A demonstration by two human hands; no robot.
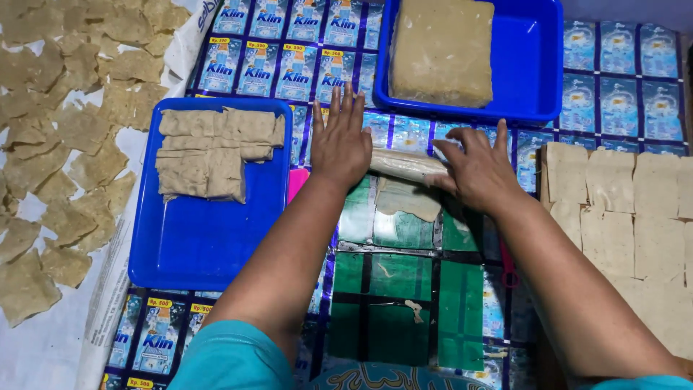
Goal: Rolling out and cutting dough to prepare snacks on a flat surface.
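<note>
Left hand [341,141] flat, fingers spread, pressing the left end of a rolling pin [404,165], right hand [478,170] flat on its right end, neither grip closed, dough sheet [406,198] under the pin at centre, blue tray [209,238] of cut dough pieces [209,152] at 9 o'clock, dough block [442,50] in blue tub [538,65] at 12 o'clock.

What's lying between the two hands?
A pale rolling pin wrapped in thin dough spans the gap between the left hand and right hand, shown in the head view.
</note>
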